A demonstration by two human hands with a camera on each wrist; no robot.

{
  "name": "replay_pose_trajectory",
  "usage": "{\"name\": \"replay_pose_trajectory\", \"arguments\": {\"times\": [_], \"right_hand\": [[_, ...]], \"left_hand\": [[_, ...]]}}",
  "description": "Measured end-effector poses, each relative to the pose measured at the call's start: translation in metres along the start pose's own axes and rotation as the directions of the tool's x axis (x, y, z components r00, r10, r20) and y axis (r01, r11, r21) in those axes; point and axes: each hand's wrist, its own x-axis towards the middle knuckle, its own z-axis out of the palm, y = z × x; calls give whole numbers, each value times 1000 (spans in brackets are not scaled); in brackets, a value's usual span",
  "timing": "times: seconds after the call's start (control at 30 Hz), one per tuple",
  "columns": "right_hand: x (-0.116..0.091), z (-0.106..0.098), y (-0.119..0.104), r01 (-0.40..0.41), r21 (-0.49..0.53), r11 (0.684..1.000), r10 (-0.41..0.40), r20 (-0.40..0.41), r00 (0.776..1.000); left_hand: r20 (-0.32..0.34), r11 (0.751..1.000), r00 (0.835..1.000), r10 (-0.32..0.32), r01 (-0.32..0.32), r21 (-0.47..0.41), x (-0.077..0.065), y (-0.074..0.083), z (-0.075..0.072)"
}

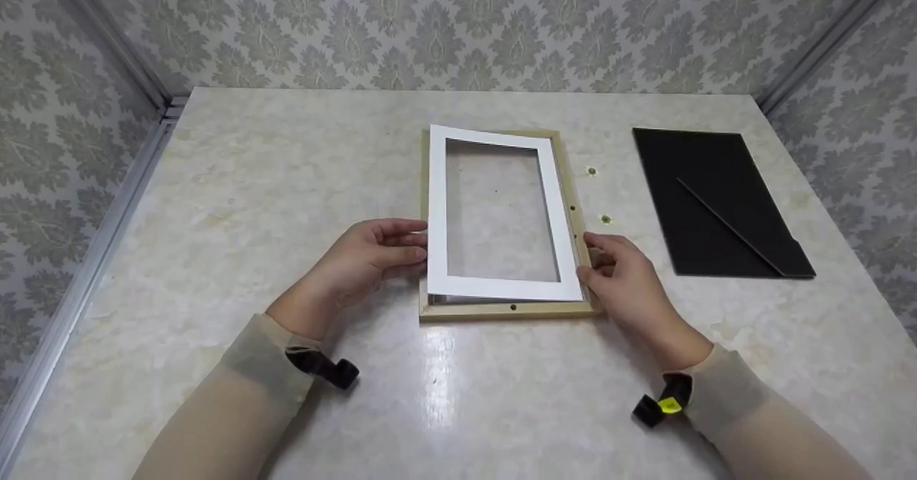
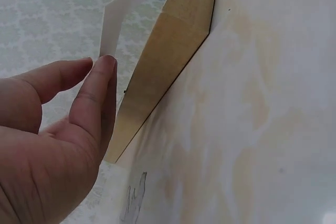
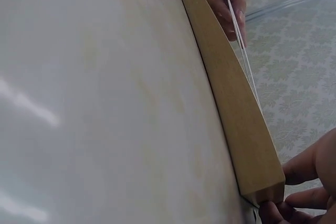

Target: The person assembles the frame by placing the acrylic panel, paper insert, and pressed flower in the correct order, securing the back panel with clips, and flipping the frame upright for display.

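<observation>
A light wooden picture frame [image 1: 501,313] lies on the table. Over it sits a white rectangular mat board [image 1: 438,208] with a cut-out window, its left side raised above the frame. The left hand [image 1: 376,254] pinches the mat's left edge; in the left wrist view, the thumb and fingers of the left hand [image 2: 68,114] meet at the white edge. At the frame's right side near the front corner, the right hand [image 1: 627,276] holds the wood. In the right wrist view, the right hand's fingers [image 3: 307,198] touch the frame's corner.
A black backing board [image 1: 702,229] with a slanted stand leg [image 1: 731,226] lies on the table at the right. Two small pale-rimmed round pieces [image 1: 591,171] are between it and the frame. Patterned walls [image 1: 458,29] border the table's back and sides.
</observation>
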Motion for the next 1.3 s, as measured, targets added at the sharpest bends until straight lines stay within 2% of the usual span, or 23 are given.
{"name": "replay_pose_trajectory", "arguments": {"times": [0.27,0.43,0.6,0.73,0.87,0.97,1.1,1.2,1.3], "right_hand": [[0,0,1,17,-9,1000,-17,0,1000],[1,0,1,16,-18,1000,-16,-5,1000],[1,0,0,13,-18,1000,-13,-3,1000],[0,0,2,13,-11,1000,-13,-13,1000],[1,-3,4,11,-16,1000,-12,-34,999],[4,-13,5,7,-1,1000,-7,-55,998],[13,-36,12,17,25,1000,-14,-126,992],[22,-55,24,33,9,999,-31,-187,982],[29,-72,37,29,-6,1000,-30,-183,983]], "left_hand": [[-1,1000,1000,-23,23,16,3,-4,-3],[-61,998,998,-35,38,42,2,0,-6],[-145,990,989,8,13,141,2,2,-8],[-161,970,986,37,3,243,2,0,-7],[-163,967,986,21,22,253,3,-3,-3],[-164,968,986,18,24,251,4,-5,0],[-157,961,987,31,13,275,5,-7,1],[-145,947,989,39,10,321,5,-7,0],[-136,928,990,48,6,371,4,-8,-1]]}}
